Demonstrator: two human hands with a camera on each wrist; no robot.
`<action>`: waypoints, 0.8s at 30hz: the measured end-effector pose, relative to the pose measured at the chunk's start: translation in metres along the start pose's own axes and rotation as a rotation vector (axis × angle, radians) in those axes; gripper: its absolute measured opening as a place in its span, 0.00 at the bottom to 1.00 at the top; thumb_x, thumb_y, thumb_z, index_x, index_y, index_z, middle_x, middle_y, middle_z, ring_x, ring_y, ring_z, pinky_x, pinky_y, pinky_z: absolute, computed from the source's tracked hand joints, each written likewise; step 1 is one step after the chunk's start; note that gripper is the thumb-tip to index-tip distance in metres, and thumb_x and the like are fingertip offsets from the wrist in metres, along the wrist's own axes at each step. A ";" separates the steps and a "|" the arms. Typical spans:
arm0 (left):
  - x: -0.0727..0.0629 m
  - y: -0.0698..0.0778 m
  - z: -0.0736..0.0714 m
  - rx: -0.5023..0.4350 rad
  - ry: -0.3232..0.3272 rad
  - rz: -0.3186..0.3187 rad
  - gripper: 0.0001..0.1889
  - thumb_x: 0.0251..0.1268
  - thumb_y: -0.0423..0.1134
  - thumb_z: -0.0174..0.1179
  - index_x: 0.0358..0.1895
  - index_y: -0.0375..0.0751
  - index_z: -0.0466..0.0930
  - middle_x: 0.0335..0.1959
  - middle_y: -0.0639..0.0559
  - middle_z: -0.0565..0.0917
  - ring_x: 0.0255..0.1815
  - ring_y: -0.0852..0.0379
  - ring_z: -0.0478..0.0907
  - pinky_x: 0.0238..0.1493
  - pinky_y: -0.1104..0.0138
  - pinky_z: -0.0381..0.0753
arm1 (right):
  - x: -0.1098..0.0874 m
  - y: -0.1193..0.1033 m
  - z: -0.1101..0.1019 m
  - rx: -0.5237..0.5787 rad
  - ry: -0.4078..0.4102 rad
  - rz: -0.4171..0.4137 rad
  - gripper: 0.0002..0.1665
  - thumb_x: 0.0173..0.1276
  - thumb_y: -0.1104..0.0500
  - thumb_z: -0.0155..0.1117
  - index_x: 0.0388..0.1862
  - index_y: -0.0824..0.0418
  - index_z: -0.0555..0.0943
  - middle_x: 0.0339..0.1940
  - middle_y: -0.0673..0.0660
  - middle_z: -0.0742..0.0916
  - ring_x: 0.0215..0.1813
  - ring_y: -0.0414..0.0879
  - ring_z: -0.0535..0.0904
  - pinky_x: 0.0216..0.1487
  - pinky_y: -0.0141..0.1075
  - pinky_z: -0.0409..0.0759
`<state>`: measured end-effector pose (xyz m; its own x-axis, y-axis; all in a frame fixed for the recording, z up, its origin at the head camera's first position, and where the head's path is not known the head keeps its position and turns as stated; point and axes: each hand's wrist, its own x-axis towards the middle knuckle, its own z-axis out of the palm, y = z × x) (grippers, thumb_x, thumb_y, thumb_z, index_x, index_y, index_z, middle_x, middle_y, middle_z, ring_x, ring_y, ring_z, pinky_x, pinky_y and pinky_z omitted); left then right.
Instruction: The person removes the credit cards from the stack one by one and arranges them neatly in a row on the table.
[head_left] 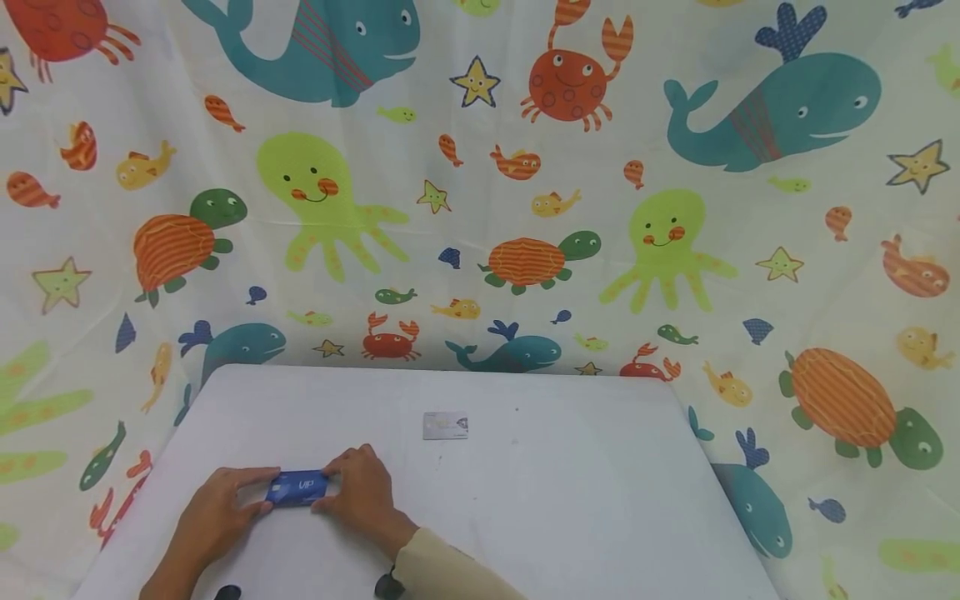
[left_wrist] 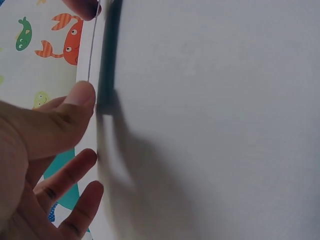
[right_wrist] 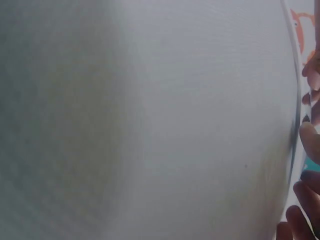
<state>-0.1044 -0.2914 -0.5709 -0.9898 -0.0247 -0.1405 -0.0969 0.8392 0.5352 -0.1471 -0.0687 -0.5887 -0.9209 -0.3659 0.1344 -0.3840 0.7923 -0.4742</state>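
A blue card [head_left: 298,489] with "VIP" printed on it is held low over the white table, near its front left part. My left hand [head_left: 215,515] pinches its left end, thumb below and fingers above in the head view. At the right end, my right hand [head_left: 365,497] grips it the same way. The left wrist view has my left thumb [left_wrist: 80,95] at the thin edge of the card, with other fingers spread below. Fingertips [right_wrist: 308,135] crowd the right margin of the right wrist view, where the card's face is hidden.
A silver-grey card [head_left: 446,426] lies flat toward the back of the white table [head_left: 585,475]. Behind hangs a curtain [head_left: 465,225] with printed sea animals. Small dark devices [head_left: 388,586] sit by both wrists.
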 end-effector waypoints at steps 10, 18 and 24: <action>-0.005 -0.004 0.010 0.003 0.051 0.000 0.25 0.61 0.35 0.76 0.63 0.43 0.87 0.60 0.35 0.86 0.64 0.30 0.75 0.64 0.29 0.74 | -0.003 -0.005 0.004 -0.085 0.023 0.001 0.28 0.48 0.37 0.89 0.49 0.38 0.93 0.45 0.34 0.91 0.45 0.30 0.74 0.45 0.21 0.73; -0.007 -0.002 0.014 0.022 0.082 0.005 0.27 0.60 0.34 0.78 0.64 0.43 0.86 0.60 0.34 0.86 0.63 0.30 0.76 0.64 0.29 0.75 | -0.006 -0.008 0.004 -0.184 0.058 -0.037 0.28 0.47 0.36 0.89 0.48 0.36 0.93 0.42 0.35 0.89 0.43 0.32 0.73 0.42 0.22 0.70; -0.008 -0.001 0.016 0.039 0.099 0.012 0.27 0.59 0.33 0.78 0.64 0.42 0.86 0.59 0.34 0.86 0.62 0.30 0.76 0.63 0.30 0.75 | -0.007 -0.009 0.003 -0.185 0.054 -0.018 0.27 0.48 0.36 0.89 0.48 0.36 0.93 0.42 0.34 0.89 0.43 0.31 0.72 0.42 0.22 0.69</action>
<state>-0.0946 -0.2835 -0.5832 -0.9965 -0.0669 -0.0500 -0.0830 0.8602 0.5032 -0.1370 -0.0749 -0.5877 -0.9142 -0.3579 0.1899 -0.4014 0.8639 -0.3041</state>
